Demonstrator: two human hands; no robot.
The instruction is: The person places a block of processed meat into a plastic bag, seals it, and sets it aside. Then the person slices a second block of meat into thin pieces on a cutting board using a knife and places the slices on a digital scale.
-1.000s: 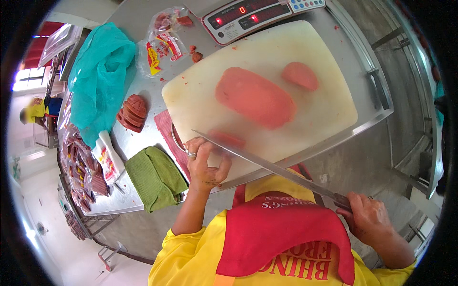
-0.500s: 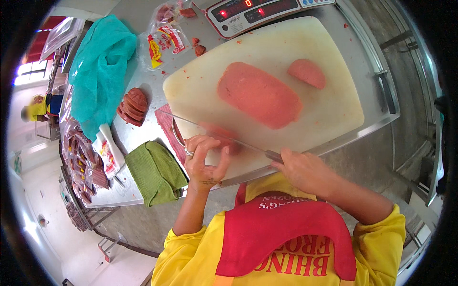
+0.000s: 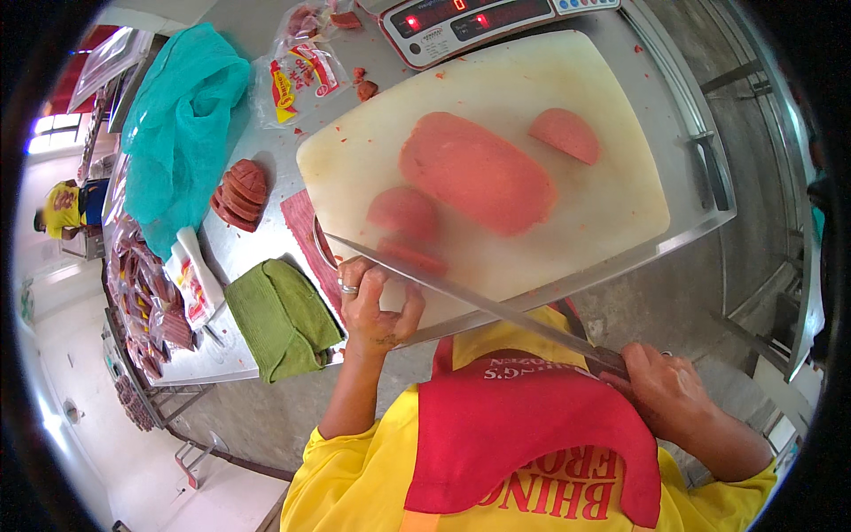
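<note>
My right hand [image 3: 669,386] is closed around the handle of a long knife [image 3: 483,303], low at the right in front of the red apron. The blade slants up and left across the board's near edge. My left hand [image 3: 377,310] is by that edge, beside the blade; its fingers are bent, thumb apart, with nothing visible between them. Just beyond the blade lies a narrow pink meat slice [image 3: 412,255], and farther back a half-round slice [image 3: 403,213]. A large oblong meat slab [image 3: 479,173] and another half-round slice [image 3: 567,135] lie on the white cutting board [image 3: 612,199].
A digital scale [image 3: 496,27] stands behind the board. Leftward are a sliced brown meat piece [image 3: 241,195], green cloth [image 3: 282,321], teal netting [image 3: 182,133] and packed meat [image 3: 146,297]. Another knife [image 3: 712,173] lies at the right edge. Far left, a person [image 3: 71,208] stands.
My right hand has drawn the knife back, down and to the right. A half-round slice now shows beyond the narrow slice. My left hand has shifted slightly toward me.
</note>
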